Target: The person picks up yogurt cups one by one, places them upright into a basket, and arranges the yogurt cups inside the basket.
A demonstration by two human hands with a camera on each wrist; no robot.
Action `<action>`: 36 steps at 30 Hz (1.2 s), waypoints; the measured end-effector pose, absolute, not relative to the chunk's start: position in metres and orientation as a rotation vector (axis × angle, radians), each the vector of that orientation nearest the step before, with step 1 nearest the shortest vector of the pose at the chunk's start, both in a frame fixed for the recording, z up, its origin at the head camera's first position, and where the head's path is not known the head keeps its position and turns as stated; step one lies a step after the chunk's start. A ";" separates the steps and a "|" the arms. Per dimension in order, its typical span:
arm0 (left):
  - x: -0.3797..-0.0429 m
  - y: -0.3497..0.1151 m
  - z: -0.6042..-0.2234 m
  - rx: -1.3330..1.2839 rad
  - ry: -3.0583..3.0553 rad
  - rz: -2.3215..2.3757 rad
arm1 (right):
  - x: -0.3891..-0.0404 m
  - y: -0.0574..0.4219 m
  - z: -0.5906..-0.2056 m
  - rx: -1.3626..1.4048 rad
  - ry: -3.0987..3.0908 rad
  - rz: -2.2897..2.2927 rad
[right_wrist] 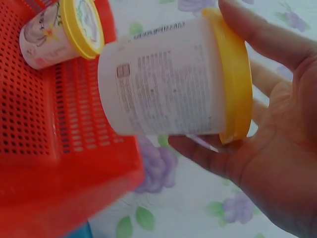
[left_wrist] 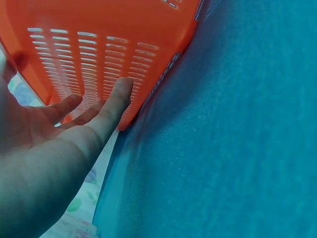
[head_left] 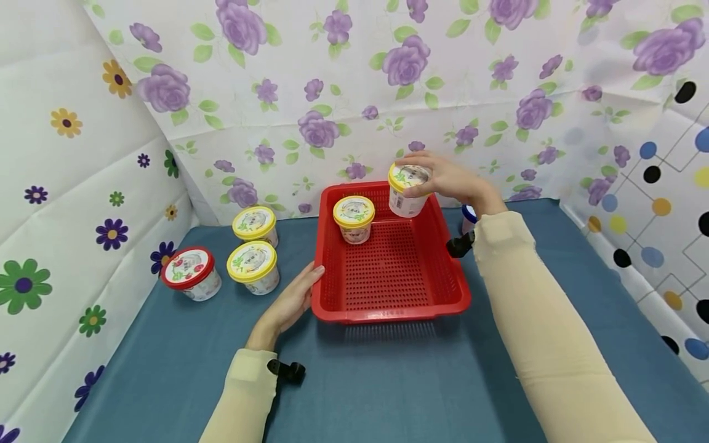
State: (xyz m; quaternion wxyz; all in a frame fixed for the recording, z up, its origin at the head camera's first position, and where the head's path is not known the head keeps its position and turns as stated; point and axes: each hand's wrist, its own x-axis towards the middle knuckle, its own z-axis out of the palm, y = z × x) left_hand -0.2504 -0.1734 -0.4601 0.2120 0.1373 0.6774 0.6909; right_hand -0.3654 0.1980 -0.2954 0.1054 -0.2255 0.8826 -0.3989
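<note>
At the back right of the red plastic basket (head_left: 388, 315), my right hand (head_left: 451, 178) grips a white tub with a yellow lid (head_left: 407, 200) by its lid. In the right wrist view the tub (right_wrist: 163, 82) is raised near the basket's rim, printed side towards the camera. My left hand (head_left: 293, 298) holds the basket's left side. Its thumb is at the rim, and the left wrist view shows fingers (left_wrist: 111, 106) stretched along the slotted outer wall. Another yellow-lidded tub (head_left: 354, 221) stands inside the basket at the back left.
Left of the basket stand two yellow-lidded tubs (head_left: 255, 224) (head_left: 253, 266) and a red-lidded tub (head_left: 191, 274). A blue-lidded tub (head_left: 468, 216) is partly hidden behind the right wrist. Flower-patterned cloth (head_left: 332, 92) rises behind the blue tabletop (head_left: 376, 387).
</note>
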 end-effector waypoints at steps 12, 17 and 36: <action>-0.250 -0.174 -0.463 0.399 1.891 1.914 | -0.382 0.176 -0.329 -0.620 2.558 -1.317; -0.250 -0.174 -0.462 0.403 1.887 1.921 | -0.385 0.175 -0.337 -0.611 2.555 -1.285; -0.251 -0.174 -0.463 0.383 1.895 1.921 | -0.390 0.167 -0.359 -0.568 2.505 -1.283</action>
